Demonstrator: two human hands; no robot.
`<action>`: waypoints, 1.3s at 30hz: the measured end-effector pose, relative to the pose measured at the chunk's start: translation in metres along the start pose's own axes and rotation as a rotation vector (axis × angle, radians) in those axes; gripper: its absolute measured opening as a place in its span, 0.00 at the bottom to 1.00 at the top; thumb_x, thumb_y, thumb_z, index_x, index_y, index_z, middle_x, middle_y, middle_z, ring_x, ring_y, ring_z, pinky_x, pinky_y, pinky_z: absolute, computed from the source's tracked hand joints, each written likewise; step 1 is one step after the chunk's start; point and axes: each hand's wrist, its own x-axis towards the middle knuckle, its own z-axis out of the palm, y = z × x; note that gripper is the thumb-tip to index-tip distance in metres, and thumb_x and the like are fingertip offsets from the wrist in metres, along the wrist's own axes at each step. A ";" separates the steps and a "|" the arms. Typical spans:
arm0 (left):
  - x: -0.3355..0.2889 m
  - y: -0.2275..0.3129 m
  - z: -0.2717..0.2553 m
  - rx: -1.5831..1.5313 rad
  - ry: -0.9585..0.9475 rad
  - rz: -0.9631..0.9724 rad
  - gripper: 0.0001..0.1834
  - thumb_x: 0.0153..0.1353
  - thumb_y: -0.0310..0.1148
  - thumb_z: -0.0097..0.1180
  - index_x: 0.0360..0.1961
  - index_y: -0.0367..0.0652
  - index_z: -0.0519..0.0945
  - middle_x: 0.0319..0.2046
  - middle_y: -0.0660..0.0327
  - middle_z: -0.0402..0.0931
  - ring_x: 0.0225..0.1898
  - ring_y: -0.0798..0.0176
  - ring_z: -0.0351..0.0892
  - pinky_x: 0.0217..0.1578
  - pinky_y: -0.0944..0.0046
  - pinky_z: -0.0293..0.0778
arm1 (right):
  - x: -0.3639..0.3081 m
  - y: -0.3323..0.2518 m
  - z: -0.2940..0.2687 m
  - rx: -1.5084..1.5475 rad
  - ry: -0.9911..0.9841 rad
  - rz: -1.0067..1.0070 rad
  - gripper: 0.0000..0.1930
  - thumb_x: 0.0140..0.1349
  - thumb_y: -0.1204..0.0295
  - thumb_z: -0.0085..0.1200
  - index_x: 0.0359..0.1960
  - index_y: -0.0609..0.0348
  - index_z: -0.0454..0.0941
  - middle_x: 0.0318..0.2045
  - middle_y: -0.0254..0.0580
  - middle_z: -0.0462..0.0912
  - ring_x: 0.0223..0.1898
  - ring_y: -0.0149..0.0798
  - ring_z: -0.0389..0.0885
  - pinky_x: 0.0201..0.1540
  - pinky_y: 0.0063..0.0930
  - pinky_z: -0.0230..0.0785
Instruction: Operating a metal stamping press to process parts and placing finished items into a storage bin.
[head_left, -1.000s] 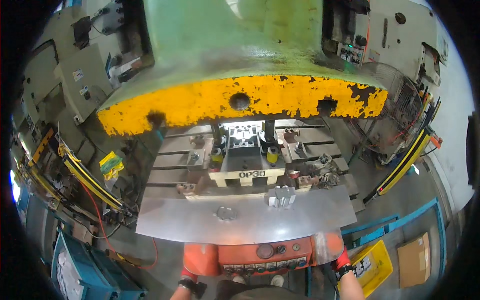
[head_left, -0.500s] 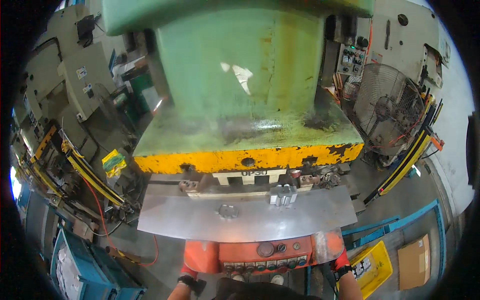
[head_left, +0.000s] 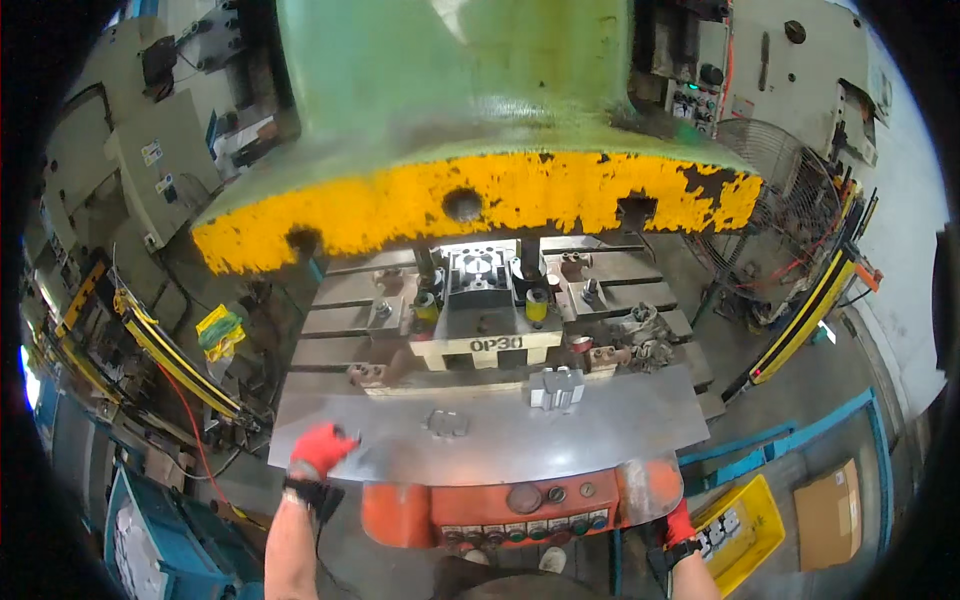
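Observation:
My left hand (head_left: 325, 449), in a red glove, is over the left end of a smooth metal plate (head_left: 490, 452). Its fingers reach right, loosely apart, with a dark spot at their tips that I cannot make out. A flat grey metal part (head_left: 448, 424) lies to its right on the plate. Farther right stands a blocky silver metal part (head_left: 557, 388). My right hand (head_left: 680, 522), also red-gloved, is against the right end of the orange control box (head_left: 520, 505); its fingers are hidden. Behind the plate, the press die (head_left: 485, 345) shows under the raised yellow-edged slide (head_left: 480, 195).
Bundled rags or shavings (head_left: 645, 335) sit right of the die. A yellow bin (head_left: 745, 535) with metal parts and a cardboard box (head_left: 828, 515) stand at lower right. Yellow-black guard posts (head_left: 180, 355) flank the press. A blue cart (head_left: 165, 540) is at lower left.
The press slide has risen, uncovering the die. My left hand has gone from the control box's left end up over the metal plate. My right hand stays by the box.

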 end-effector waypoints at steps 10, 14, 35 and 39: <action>0.123 0.311 -0.052 0.150 0.497 0.292 0.41 0.52 0.68 0.59 0.52 0.41 0.81 0.44 0.46 0.84 0.46 0.43 0.83 0.45 0.49 0.77 | -0.051 0.115 -0.047 -0.277 0.519 0.275 0.27 0.63 0.61 0.60 0.61 0.60 0.71 0.53 0.48 0.79 0.47 0.46 0.80 0.43 0.42 0.75; 0.164 0.369 -0.031 0.292 0.277 0.242 0.43 0.57 0.73 0.43 0.64 0.55 0.74 0.62 0.58 0.72 0.65 0.46 0.67 0.65 0.30 0.51 | -0.075 0.089 -0.045 -0.258 0.486 0.289 0.25 0.63 0.65 0.59 0.61 0.61 0.72 0.54 0.50 0.79 0.48 0.47 0.80 0.46 0.40 0.74; 0.017 0.232 -0.004 0.284 0.352 0.376 0.53 0.47 0.67 0.65 0.66 0.41 0.69 0.52 0.45 0.77 0.56 0.44 0.75 0.59 0.47 0.65 | 0.021 -0.204 0.131 -0.313 -0.388 -0.397 0.24 0.62 0.80 0.54 0.62 0.60 0.73 0.55 0.54 0.76 0.56 0.47 0.76 0.57 0.33 0.71; -0.002 0.180 0.012 0.243 0.257 0.328 0.50 0.47 0.65 0.65 0.63 0.39 0.71 0.49 0.48 0.79 0.54 0.46 0.76 0.55 0.47 0.66 | 0.035 -0.208 0.142 0.113 -0.399 -0.022 0.23 0.62 0.81 0.54 0.61 0.61 0.73 0.53 0.51 0.75 0.49 0.43 0.79 0.52 0.31 0.73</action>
